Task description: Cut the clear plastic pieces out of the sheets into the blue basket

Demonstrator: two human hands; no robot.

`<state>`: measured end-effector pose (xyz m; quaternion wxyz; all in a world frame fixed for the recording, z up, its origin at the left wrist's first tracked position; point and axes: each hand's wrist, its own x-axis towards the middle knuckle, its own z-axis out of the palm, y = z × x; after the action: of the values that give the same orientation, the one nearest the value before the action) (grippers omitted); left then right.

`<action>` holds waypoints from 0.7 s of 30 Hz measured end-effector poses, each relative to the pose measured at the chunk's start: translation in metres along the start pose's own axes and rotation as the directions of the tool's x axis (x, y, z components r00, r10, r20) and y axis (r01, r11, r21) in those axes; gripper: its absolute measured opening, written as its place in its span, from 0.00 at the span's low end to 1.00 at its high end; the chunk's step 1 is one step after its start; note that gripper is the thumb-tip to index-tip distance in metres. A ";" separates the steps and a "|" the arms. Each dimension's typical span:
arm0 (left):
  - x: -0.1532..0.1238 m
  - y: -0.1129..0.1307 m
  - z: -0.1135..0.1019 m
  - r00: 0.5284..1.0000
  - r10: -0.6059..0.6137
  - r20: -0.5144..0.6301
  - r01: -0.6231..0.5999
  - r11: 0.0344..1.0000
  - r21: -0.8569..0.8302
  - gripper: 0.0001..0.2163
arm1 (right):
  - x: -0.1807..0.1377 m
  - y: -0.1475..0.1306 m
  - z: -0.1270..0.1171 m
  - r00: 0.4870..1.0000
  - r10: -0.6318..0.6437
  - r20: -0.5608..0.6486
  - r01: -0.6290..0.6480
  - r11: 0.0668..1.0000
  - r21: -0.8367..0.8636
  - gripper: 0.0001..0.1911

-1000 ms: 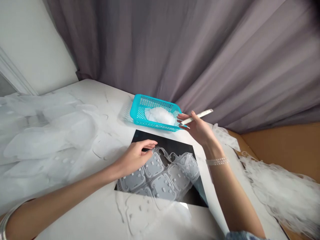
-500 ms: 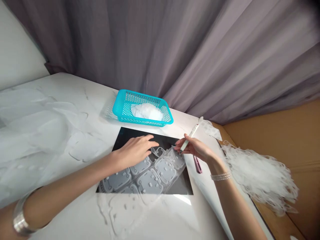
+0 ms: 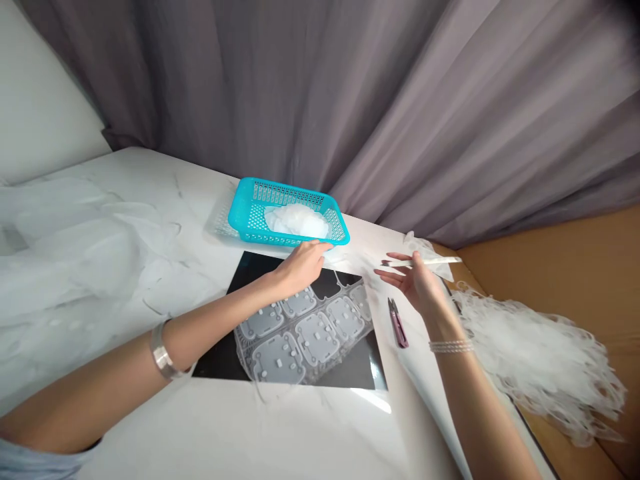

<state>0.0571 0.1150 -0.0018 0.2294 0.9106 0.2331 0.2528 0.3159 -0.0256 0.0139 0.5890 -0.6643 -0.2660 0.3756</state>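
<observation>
Left hand (image 3: 303, 268) at the basket's near rim, fingers together and bent down; can't tell if they grip anything or touch the rim. Right hand (image 3: 417, 283) clamped on the pen (image 3: 400, 263), thumb against fingers, other fingers loosely spread, held right of the mat's far corner. Pen lies roughly level, one end pointing left, the other out past the thumb.

Clear sheet (image 3: 316, 339) with rows of grey rounded panels lies on the black mat (image 3: 345, 381), partly under left forearm; its near edge runs slightly over the mat's near edge. Blue basket (image 3: 241, 212) just beyond the mat, white pile (image 3: 300, 221) inside. Purple snips (image 3: 399, 325) on the surface (image 3: 195, 433) right of the mat, tips away from the person, blades apart.

Far left: spread of thin white sheets (image 3: 75, 267), blurred. Far right: heap of white strips (image 3: 540, 360) by brown cardboard (image 3: 560, 267). Small white bit (image 3: 443, 268) behind right hand. Grey curtain (image 3: 280, 87) at back. Bangle (image 3: 163, 352) on left forearm, beads (image 3: 451, 347) on right wrist.
</observation>
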 end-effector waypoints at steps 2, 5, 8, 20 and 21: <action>-0.024 0.002 -0.011 0.999 0.044 -0.001 -0.044 0.999 -0.008 0.21 | -0.012 0.000 0.012 0.988 -0.139 -0.070 0.133 0.988 -0.081 0.30; -0.073 -0.002 -0.029 0.992 0.113 0.049 -0.116 0.992 0.052 0.19 | -0.042 0.002 0.050 0.959 -0.283 -0.029 0.273 0.943 -0.191 0.29; -0.120 -0.012 -0.038 0.970 0.185 0.160 -0.218 0.950 0.223 0.18 | -0.073 0.013 0.100 0.955 -0.232 0.186 0.277 0.920 -0.276 0.25; -0.157 -0.022 -0.038 0.952 0.182 0.247 -0.264 0.896 0.357 0.16 | -0.110 0.042 0.178 0.760 -0.360 0.540 0.638 0.567 -0.521 0.15; -0.158 -0.021 -0.038 0.952 0.181 0.246 -0.264 0.894 0.363 0.16 | -0.110 0.042 0.180 0.747 -0.373 0.550 0.657 0.537 -0.529 0.14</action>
<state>-0.0915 0.0581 -0.0398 0.0349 0.9798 0.1478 0.1302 0.1021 -0.0154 -0.0114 0.3174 -0.6386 -0.6800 0.1703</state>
